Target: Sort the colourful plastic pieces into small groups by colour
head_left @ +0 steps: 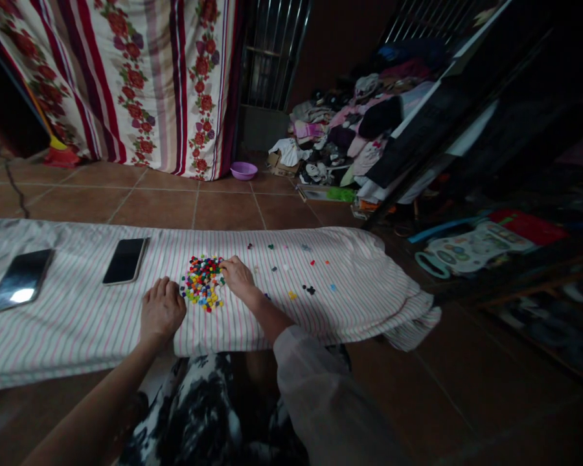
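Note:
A pile of small multicoloured pieces (pixel 203 281) lies on the striped cloth (pixel 252 323). At the pile's right edge is my right hand (pixel 238 276), its fingers pinched together at the pieces; whatever is between the fingertips is too small to make out. My left hand (pixel 163 309) rests on the cloth just left of the pile, fingers curled, and what it may hold is hidden. Right of my right hand, small single-colour groups are spread out, among them yellow pieces (pixel 292 295), black pieces (pixel 311 290), blue pieces (pixel 333 287) and a red piece (pixel 312 262).
Two dark-screened devices lie on the cloth at the left, a phone (pixel 125 261) and a larger one (pixel 21 279). Beyond the cloth are a purple basin (pixel 243 171), a floral curtain (pixel 165 84) and a heap of clothes (pixel 350 129).

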{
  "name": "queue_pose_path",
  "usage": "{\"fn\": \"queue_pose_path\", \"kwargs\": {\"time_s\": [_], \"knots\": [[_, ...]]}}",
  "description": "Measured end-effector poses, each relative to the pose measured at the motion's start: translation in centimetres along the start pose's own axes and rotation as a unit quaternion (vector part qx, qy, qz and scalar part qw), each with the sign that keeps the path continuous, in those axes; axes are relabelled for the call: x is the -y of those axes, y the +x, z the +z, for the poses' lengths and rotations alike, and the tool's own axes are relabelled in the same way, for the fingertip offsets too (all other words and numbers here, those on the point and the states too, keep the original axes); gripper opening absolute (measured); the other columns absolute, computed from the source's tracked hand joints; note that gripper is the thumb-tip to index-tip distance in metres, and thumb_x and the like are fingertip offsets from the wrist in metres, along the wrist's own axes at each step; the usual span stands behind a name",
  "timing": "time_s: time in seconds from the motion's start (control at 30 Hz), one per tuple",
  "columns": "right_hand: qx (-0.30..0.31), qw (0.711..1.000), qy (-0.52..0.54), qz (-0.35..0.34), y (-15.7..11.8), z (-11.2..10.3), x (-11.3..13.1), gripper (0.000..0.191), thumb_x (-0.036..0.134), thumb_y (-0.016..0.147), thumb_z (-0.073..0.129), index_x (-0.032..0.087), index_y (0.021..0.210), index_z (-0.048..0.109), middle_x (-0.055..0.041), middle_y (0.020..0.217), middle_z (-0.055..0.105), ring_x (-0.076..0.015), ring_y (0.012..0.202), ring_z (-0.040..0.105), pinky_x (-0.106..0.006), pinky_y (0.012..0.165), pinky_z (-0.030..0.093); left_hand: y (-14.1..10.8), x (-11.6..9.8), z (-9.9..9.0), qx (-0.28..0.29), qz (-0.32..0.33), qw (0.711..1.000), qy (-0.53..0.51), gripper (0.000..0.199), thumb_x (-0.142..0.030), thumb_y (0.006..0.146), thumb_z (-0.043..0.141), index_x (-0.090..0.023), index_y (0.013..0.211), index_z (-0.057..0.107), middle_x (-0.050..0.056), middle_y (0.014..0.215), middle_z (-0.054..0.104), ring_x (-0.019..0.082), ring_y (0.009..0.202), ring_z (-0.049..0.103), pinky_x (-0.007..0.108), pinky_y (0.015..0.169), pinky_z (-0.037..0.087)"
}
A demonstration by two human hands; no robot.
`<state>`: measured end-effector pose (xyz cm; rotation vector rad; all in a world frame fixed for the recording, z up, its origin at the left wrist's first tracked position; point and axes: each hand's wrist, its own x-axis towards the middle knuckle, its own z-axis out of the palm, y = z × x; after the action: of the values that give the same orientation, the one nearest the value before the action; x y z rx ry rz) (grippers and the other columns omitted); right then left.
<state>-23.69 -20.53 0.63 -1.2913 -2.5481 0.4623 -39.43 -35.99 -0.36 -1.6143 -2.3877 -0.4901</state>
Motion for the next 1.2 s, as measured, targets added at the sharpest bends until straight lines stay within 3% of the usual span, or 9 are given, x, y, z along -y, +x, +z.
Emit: {"fn": "queue_pose_path", "kwargs": {"time_s": [0.3, 0.43, 0.57, 0.83, 1.2], "knots": [[-0.037, 0.998, 0.056, 0.016, -0.4, 0.6, -1.2, 0.032, 0.018, 0.098, 0.044, 0.024, 0.118, 0.069, -0.0059, 0.108, 0.063, -0.0148, 0.100, 0.060, -0.023, 0.091, 0.046, 0.0, 0.2, 0.3, 0.007, -0.003, 1.000, -0.010, 0.032, -0.023, 0.091, 0.037, -0.011, 0.110, 0.060, 0.019, 0.133, 0.058, 0.032, 0.129, 0.049, 0.046, 0.103, 0.037], [-0.055, 0.995, 0.085, -0.019, -1.3, 0.9, -1.6, 0.042, 0.011, 0.095, 0.041, 0.025, 0.127, 0.065, -0.0071, 0.116, 0.061, -0.0149, 0.104, 0.060, -0.025, 0.094, 0.046, 0.1, 0.2, 0.4, 0.004, -0.006, 1.000, -0.021, 0.031, -0.022, 0.089, 0.040, -0.012, 0.109, 0.061, 0.020, 0.133, 0.058, 0.032, 0.128, 0.049, 0.048, 0.103, 0.037], [-0.069, 0.990, 0.104, -0.070, -2.2, 1.0, -1.1, 0.037, 0.013, 0.093, 0.048, 0.024, 0.119, 0.070, -0.0074, 0.122, 0.058, -0.0160, 0.108, 0.058, -0.029, 0.099, 0.046, 0.1, 0.3, 0.7, 0.002, -0.007, 1.000, -0.021, 0.031, -0.023, 0.089, 0.041, -0.013, 0.110, 0.061, 0.020, 0.132, 0.058, 0.032, 0.129, 0.048, 0.048, 0.104, 0.037], [0.021, 0.991, -0.030, -0.132, -2.2, -0.2, 1.1, 0.028, 0.019, 0.096, 0.049, 0.027, 0.109, 0.073, -0.0058, 0.115, 0.059, -0.0187, 0.114, 0.051, -0.029, 0.098, 0.044, 0.1, 0.3, 0.6, 0.010, -0.008, 1.000, -0.012, 0.033, -0.024, 0.091, 0.037, -0.011, 0.110, 0.060, 0.020, 0.134, 0.057, 0.031, 0.129, 0.048, 0.047, 0.103, 0.036], [0.097, 0.991, -0.071, -0.065, -0.1, -1.7, 3.4, 0.021, 0.022, 0.093, 0.053, 0.021, 0.099, 0.073, -0.0098, 0.114, 0.060, -0.0199, 0.107, 0.057, -0.029, 0.092, 0.046, 0.0, 0.4, 0.9, -0.014, 0.002, 1.000, 0.003, 0.032, -0.023, 0.091, 0.037, -0.011, 0.109, 0.060, 0.019, 0.132, 0.059, 0.031, 0.128, 0.050, 0.045, 0.102, 0.037]]}}
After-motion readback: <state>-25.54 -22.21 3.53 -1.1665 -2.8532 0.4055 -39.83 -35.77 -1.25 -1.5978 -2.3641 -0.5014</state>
